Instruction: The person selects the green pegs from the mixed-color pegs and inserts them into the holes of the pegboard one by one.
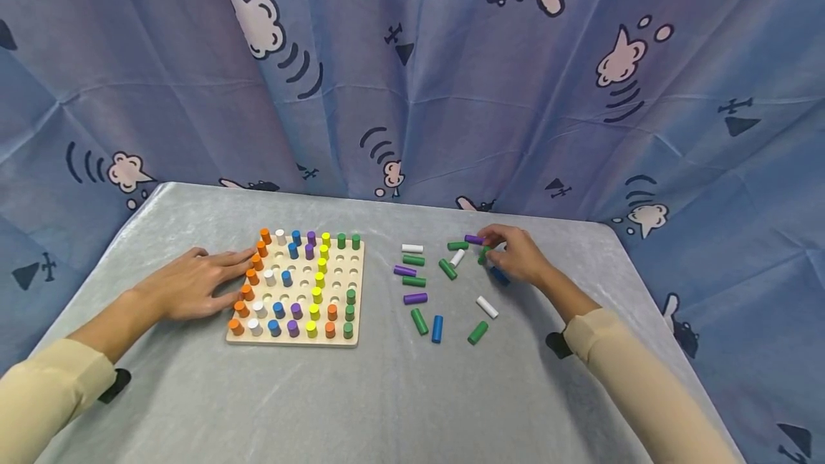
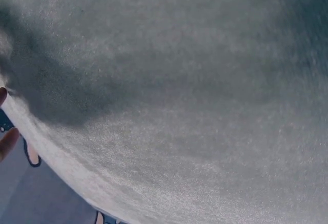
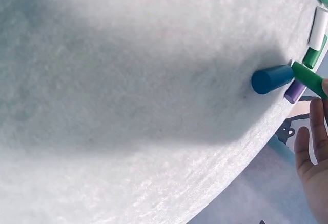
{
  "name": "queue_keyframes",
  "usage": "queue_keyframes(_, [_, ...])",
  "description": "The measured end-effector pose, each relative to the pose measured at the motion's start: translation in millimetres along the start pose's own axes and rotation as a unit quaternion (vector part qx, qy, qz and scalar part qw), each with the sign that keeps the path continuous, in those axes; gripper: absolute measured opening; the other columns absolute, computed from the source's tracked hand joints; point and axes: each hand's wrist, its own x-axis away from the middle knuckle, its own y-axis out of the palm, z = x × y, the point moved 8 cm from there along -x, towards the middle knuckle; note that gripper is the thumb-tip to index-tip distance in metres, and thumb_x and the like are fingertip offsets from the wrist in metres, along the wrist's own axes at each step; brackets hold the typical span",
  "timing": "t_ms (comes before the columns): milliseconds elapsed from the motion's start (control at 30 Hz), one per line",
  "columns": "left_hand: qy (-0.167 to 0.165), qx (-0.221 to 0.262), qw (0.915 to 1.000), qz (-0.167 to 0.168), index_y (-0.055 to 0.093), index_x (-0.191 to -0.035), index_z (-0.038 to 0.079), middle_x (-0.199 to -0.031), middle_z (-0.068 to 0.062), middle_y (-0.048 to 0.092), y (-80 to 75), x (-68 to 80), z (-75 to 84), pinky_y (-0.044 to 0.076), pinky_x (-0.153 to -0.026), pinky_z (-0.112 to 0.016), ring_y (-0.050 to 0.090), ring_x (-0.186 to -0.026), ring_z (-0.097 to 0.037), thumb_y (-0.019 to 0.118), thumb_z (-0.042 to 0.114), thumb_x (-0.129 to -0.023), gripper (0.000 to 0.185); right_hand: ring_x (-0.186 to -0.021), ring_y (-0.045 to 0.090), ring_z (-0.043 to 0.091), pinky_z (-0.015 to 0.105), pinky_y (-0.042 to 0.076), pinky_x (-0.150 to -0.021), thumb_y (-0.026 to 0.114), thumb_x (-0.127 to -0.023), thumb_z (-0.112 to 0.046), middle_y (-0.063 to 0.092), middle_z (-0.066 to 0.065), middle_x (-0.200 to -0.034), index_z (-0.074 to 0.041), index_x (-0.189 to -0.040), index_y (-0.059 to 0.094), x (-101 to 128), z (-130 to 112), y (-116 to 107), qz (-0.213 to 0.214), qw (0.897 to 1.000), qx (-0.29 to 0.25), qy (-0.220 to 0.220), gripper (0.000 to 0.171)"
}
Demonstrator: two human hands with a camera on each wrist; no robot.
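The right hand (image 1: 515,255) sits at the far right of the loose pegs, its grip pinched on a green peg (image 1: 483,255) (long axis toward the fingers). The left hand (image 1: 193,283) lies flat, fingers apart, touching the board (image 1: 293,339) on the surface (image 1: 387,392).

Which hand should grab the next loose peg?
Right. The right hand is among the loose pegs, fingers on a green peg. The left hand lies flat beside the pegboard.

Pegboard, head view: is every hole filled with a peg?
No: the pegboard shows many empty holes in its middle and right-hand columns, and loose pegs such as a purple peg lie on the table beside it.
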Motion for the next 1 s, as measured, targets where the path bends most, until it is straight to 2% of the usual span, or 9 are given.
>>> queue_keyframes(400, [-0.002, 0.003, 1.0000, -0.001, 0.054, -0.142, 0.003, -0.151, -0.015, 0.046, -0.1, 0.1, 0.3, 0.043, -0.093, -0.061, 0.055, -0.127, -0.035, 0.053, 0.041, -0.099, 0.057, -0.099, 0.067, 0.033, 0.051, 0.051, -0.084, 0.066, -0.087, 0.009, 0.071, 0.019, -0.104, 0.004, -0.117, 0.066, -3, -3, 10, 0.010, 1.000, -0.023, 0.010, 0.031])
queue_keyframes(733, [-0.002, -0.001, 1.0000, -0.001, 0.054, -0.142, 0.004, -0.150, -0.014, 0.047, 0.2, -0.6, 0.3, 0.043, -0.092, -0.061, 0.057, -0.125, -0.034, 0.053, 0.042, -0.099, 0.058, -0.097, 0.067, 0.031, 0.045, 0.052, -0.082, 0.066, -0.087, 0.011, 0.071, 0.021, -0.105, 0.005, -0.119, 0.065, -13, -23, 8, 0.035, 0.998, -0.056, 0.003, 0.033])
queue_keyframes(867, [-0.002, -0.002, 1.0000, 0.000, 0.054, -0.142, 0.004, -0.150, -0.014, 0.047, 0.4, -0.6, -0.4, 0.043, -0.092, -0.061, 0.057, -0.126, -0.034, 0.053, 0.043, -0.099, 0.058, -0.097, 0.067, 0.032, 0.044, 0.052, -0.082, 0.067, -0.087, 0.010, 0.070, 0.023, -0.105, 0.003, -0.118, 0.065, -19, -38, 7, 0.049, 0.996, -0.077, -0.008, 0.032])
queue_keyframes(1000, [-0.002, -0.001, 1.0000, 0.001, 0.054, -0.142, 0.004, -0.151, -0.014, 0.047, 0.6, 0.0, -0.5, 0.043, -0.092, -0.060, 0.056, -0.127, -0.034, 0.053, 0.042, -0.099, 0.058, -0.097, 0.067, 0.031, 0.043, 0.052, -0.081, 0.067, -0.089, 0.007, 0.070, 0.019, -0.105, 0.000, -0.118, 0.066, -27, -58, 10, 0.053, 0.995, -0.087, -0.024, 0.030])
